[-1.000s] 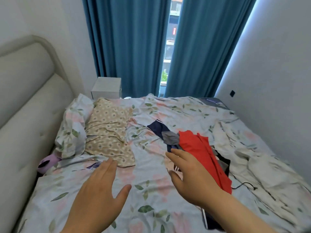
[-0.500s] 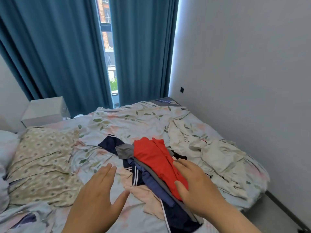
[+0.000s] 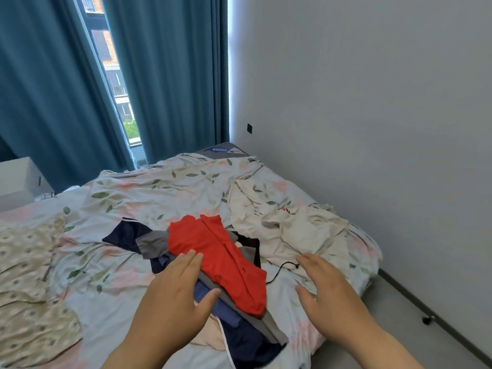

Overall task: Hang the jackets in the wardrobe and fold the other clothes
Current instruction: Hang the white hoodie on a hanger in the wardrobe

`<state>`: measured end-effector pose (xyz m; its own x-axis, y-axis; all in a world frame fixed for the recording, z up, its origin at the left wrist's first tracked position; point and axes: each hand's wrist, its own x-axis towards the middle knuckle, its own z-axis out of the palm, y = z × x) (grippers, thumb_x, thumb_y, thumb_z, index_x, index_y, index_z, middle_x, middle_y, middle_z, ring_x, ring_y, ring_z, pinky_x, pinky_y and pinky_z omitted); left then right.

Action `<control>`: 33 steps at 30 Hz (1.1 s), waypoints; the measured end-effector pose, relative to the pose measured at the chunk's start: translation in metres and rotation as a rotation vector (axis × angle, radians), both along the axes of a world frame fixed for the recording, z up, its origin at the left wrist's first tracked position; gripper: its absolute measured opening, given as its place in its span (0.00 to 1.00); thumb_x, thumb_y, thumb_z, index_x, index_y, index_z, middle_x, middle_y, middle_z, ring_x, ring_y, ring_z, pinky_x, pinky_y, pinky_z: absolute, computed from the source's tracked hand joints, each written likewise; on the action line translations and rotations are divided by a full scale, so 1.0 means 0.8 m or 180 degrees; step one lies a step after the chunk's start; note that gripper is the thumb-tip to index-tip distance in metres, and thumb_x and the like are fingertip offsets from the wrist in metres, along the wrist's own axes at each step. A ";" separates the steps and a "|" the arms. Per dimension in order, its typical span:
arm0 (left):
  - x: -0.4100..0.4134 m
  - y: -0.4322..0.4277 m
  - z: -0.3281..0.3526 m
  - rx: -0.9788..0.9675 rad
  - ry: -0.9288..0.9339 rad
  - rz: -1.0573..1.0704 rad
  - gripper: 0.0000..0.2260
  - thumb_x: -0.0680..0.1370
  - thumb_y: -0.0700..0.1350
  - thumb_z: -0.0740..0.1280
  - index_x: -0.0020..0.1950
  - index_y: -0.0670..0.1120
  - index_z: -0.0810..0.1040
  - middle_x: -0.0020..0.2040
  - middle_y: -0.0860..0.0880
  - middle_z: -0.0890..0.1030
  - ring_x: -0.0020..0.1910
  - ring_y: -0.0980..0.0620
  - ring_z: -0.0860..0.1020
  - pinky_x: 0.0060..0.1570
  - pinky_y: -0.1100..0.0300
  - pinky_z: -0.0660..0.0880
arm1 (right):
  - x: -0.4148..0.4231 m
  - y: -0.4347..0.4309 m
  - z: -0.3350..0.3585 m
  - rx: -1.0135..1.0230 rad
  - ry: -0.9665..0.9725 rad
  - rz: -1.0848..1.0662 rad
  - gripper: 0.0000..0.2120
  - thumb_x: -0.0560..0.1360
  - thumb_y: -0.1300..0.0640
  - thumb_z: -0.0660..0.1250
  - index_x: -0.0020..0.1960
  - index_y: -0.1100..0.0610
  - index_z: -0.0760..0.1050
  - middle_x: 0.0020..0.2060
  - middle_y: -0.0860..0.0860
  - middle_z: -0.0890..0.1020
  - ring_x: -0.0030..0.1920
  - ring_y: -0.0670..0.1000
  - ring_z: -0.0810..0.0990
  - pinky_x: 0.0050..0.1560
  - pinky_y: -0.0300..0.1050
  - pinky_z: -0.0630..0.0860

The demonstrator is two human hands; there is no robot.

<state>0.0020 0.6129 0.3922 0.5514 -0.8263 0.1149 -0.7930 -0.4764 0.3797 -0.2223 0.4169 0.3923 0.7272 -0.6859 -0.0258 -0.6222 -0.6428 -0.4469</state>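
The left hand (image 3: 173,296) and right hand (image 3: 330,294) are flat and empty, and pulling the red top (image 3: 221,251) at 12 o'clock could mess up the pile (image 3: 247,339) under it.

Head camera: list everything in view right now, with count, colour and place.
red garment: one, red, top of pile
grey garment: one, grey, under the red
navy garment: one, navy, pile's bottom
cream garment: one, cream, right of pile
bedsheet: one, pale floral, under the clothes
pillow: one, beige patterned, left
curtains: two, teal, flanking window
nightstand: one, white, far left
left hand: one, open, over pile
right hand: one, open, near cream garment
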 end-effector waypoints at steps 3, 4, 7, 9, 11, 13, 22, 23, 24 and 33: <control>0.009 -0.009 -0.002 0.0098 -0.0078 -0.0182 0.37 0.77 0.68 0.58 0.80 0.54 0.52 0.80 0.57 0.52 0.79 0.58 0.50 0.75 0.62 0.52 | -0.011 0.009 0.006 -0.0177 0.0086 -0.0017 0.28 0.80 0.46 0.59 0.78 0.43 0.55 0.77 0.41 0.57 0.75 0.42 0.53 0.71 0.33 0.49; 0.011 -0.013 -0.004 0.0106 -0.0076 -0.0227 0.37 0.77 0.68 0.58 0.80 0.54 0.52 0.80 0.57 0.52 0.79 0.58 0.51 0.75 0.62 0.52 | -0.015 0.012 0.007 -0.0236 0.0115 -0.0005 0.28 0.80 0.46 0.58 0.78 0.44 0.55 0.76 0.41 0.57 0.75 0.42 0.54 0.71 0.34 0.49; 0.014 -0.031 -0.010 0.0102 -0.0029 -0.0325 0.36 0.77 0.68 0.58 0.80 0.53 0.53 0.80 0.57 0.53 0.79 0.57 0.51 0.75 0.61 0.53 | -0.027 0.014 0.010 -0.0310 0.0170 -0.0057 0.28 0.81 0.46 0.57 0.79 0.44 0.55 0.77 0.41 0.56 0.76 0.42 0.53 0.72 0.35 0.50; 0.010 -0.044 -0.013 0.0109 0.0015 -0.0383 0.36 0.77 0.67 0.58 0.80 0.53 0.53 0.80 0.56 0.53 0.79 0.58 0.50 0.75 0.61 0.53 | -0.038 0.011 0.010 -0.0327 0.0231 -0.0121 0.28 0.81 0.45 0.56 0.79 0.44 0.53 0.77 0.41 0.54 0.76 0.42 0.52 0.73 0.36 0.49; 0.004 -0.057 -0.013 0.0107 0.0066 -0.0433 0.36 0.77 0.67 0.58 0.80 0.53 0.53 0.80 0.56 0.53 0.79 0.58 0.50 0.75 0.62 0.52 | -0.049 0.004 0.011 -0.0327 0.0277 -0.0200 0.28 0.81 0.45 0.56 0.79 0.43 0.52 0.77 0.41 0.53 0.76 0.42 0.51 0.74 0.37 0.51; -0.002 -0.074 -0.011 0.0065 0.0107 -0.0503 0.36 0.77 0.68 0.57 0.80 0.53 0.54 0.80 0.56 0.53 0.79 0.58 0.51 0.74 0.62 0.53 | -0.057 -0.009 0.012 -0.0331 0.0280 -0.0272 0.29 0.81 0.45 0.56 0.79 0.43 0.51 0.77 0.41 0.53 0.76 0.42 0.52 0.74 0.37 0.52; -0.029 -0.192 -0.007 0.0262 -0.0036 -0.0536 0.48 0.65 0.73 0.39 0.80 0.52 0.54 0.80 0.55 0.54 0.79 0.57 0.52 0.74 0.63 0.51 | -0.075 -0.126 -0.010 -0.0182 0.0198 -0.0337 0.28 0.80 0.45 0.57 0.78 0.42 0.54 0.77 0.41 0.56 0.76 0.43 0.54 0.73 0.38 0.54; -0.035 -0.209 -0.007 0.0245 -0.0019 -0.0507 0.48 0.64 0.73 0.39 0.80 0.52 0.55 0.80 0.55 0.55 0.79 0.57 0.53 0.74 0.63 0.52 | -0.077 -0.147 -0.011 -0.0156 0.0178 -0.0323 0.28 0.80 0.45 0.57 0.78 0.43 0.54 0.77 0.42 0.55 0.76 0.43 0.53 0.74 0.38 0.53; -0.043 -0.227 -0.008 0.0232 0.0001 -0.0483 0.47 0.65 0.73 0.40 0.80 0.51 0.56 0.80 0.55 0.56 0.78 0.56 0.54 0.74 0.63 0.52 | -0.080 -0.168 -0.013 -0.0139 0.0172 -0.0296 0.28 0.80 0.45 0.57 0.78 0.43 0.54 0.77 0.42 0.55 0.77 0.43 0.53 0.74 0.39 0.53; -0.132 -0.420 -0.019 0.0316 0.0045 -0.0215 0.35 0.77 0.66 0.61 0.78 0.48 0.63 0.77 0.51 0.64 0.77 0.54 0.61 0.73 0.60 0.58 | -0.136 -0.382 -0.022 -0.0051 0.0303 0.0061 0.28 0.80 0.47 0.58 0.79 0.46 0.55 0.78 0.45 0.56 0.77 0.46 0.52 0.75 0.41 0.49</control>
<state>-0.1039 0.2767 0.3772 0.4952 -0.8685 0.0232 -0.8194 -0.4580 0.3448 -0.3310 0.1116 0.3750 0.7350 -0.6728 -0.0845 -0.6488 -0.6616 -0.3759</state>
